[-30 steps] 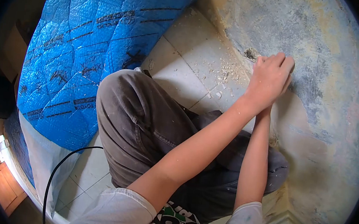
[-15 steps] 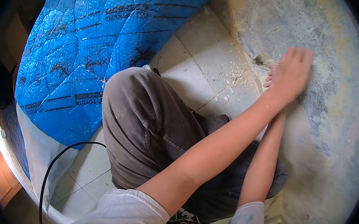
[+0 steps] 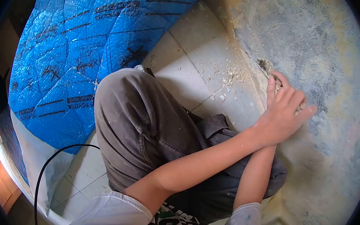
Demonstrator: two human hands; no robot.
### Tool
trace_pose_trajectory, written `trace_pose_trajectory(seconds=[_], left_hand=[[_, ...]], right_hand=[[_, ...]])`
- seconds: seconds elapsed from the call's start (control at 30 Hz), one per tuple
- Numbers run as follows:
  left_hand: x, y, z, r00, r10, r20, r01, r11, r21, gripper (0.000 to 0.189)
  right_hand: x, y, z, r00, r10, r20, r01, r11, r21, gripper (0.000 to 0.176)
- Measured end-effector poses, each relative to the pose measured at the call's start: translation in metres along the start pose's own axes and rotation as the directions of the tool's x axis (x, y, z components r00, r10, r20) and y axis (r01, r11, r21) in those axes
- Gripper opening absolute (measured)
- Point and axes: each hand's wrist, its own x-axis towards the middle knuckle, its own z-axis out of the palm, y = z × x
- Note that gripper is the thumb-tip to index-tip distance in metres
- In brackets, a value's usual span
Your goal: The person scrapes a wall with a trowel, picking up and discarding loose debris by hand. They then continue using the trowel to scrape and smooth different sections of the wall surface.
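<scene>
My left hand [image 3: 283, 112] lies over my right hand, its fingers bent and wrapped across it, its thumb out to the right. Beneath, my right hand [image 3: 273, 83] is mostly covered; its visible fingers close on a plaster-caked scraper-like tool [image 3: 264, 66]. The tool's dirty end touches the lower part of the patchy grey and yellowish wall [image 3: 313, 51], close to where wall and floor meet. Its handle is hidden by the hands. My left forearm crosses above the right one.
Pale crumbs [image 3: 231, 76] lie on the tiled floor [image 3: 183, 70] beside the wall. Blue printed sheeting [image 3: 83, 40] covers something at the left. A black cable [image 3: 43, 169] curves below it. My bent knee [image 3: 126, 90] in grey trousers is between sheeting and wall.
My left hand, blurred and higher up before, has come down along the wall and now lies lower over my right hand. The tool's end points more upward. The view has shifted slightly.
</scene>
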Motion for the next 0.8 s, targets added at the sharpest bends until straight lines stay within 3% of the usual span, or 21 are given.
trace_pose_trajectory(seconds=[0.07, 0.13, 0.17, 0.23, 0.3, 0.37, 0.43, 0.47, 0.53, 0.57, 0.63, 0.67, 0.8], left_hand=[[0.003, 0.007, -0.002, 0.999, 0.014, 0.038, -0.015, 1.0, 0.01, 0.031], [0.008, 0.011, -0.004, 0.996, 0.042, 0.075, -0.044, 0.999, 0.021, 0.03], [0.01, 0.008, -0.008, 0.983, 0.085, 0.163, -0.093, 0.995, 0.043, 0.029], [0.013, 0.001, -0.021, 0.958, 0.135, 0.254, -0.155, 0.986, 0.061, 0.028], [0.014, -0.011, -0.042, 0.88, 0.284, 0.382, -0.346, 0.932, 0.105, 0.028], [0.009, -0.023, -0.057, 0.849, 0.306, 0.432, -0.38, 0.92, 0.095, 0.028], [0.003, -0.034, -0.068, 0.812, 0.325, 0.484, -0.412, 0.908, 0.082, 0.028], [-0.001, -0.039, -0.072, 0.811, 0.289, 0.508, -0.388, 0.917, 0.097, 0.028], [-0.01, -0.045, -0.076, 0.798, 0.199, 0.569, -0.332, 0.933, 0.139, 0.032], [-0.012, -0.045, -0.074, 0.793, 0.203, 0.574, -0.336, 0.932, 0.135, 0.032], [-0.017, -0.045, -0.069, 0.772, 0.21, 0.601, -0.366, 0.918, 0.15, 0.036], [-0.02, -0.043, -0.067, 0.767, 0.215, 0.605, -0.369, 0.919, 0.141, 0.036], [-0.026, -0.042, -0.062, 0.757, 0.204, 0.621, -0.371, 0.916, 0.152, 0.041]], right_hand=[[0.0, -0.008, -0.01, 0.996, -0.073, -0.042, 0.072, 0.997, -0.026, 0.027], [0.002, -0.02, -0.018, 0.97, 0.13, 0.204, -0.108, 0.988, -0.113, 0.027], [0.003, -0.023, -0.018, 0.973, 0.125, 0.195, -0.105, 0.988, -0.11, 0.027], [0.003, -0.023, -0.009, 0.959, 0.169, 0.229, -0.192, 0.978, 0.081, 0.031], [0.002, -0.019, 0.005, 0.939, 0.201, 0.279, -0.278, 0.922, 0.269, 0.035], [-0.003, -0.018, 0.018, 0.929, 0.208, 0.305, -0.317, 0.873, 0.371, 0.038], [-0.008, -0.016, 0.033, 0.885, 0.197, 0.422, -0.431, 0.689, 0.582, 0.044], [-0.008, -0.01, 0.037, 0.887, 0.195, 0.419, -0.43, 0.683, 0.59, 0.044], [-0.006, 0.005, 0.039, 0.684, 0.134, 0.717, -0.726, 0.216, 0.652, 0.054], [-0.006, 0.01, 0.041, 0.688, 0.136, 0.713, -0.723, 0.212, 0.657, 0.054], [-0.01, 0.015, 0.039, 0.619, 0.037, 0.785, -0.785, 0.055, 0.617, 0.058], [-0.012, 0.004, 0.033, 0.635, 0.085, 0.768, -0.769, -0.021, 0.639, 0.056], [-0.007, 0.022, 0.045, 0.625, 0.116, 0.772, -0.765, -0.105, 0.635, 0.049]])
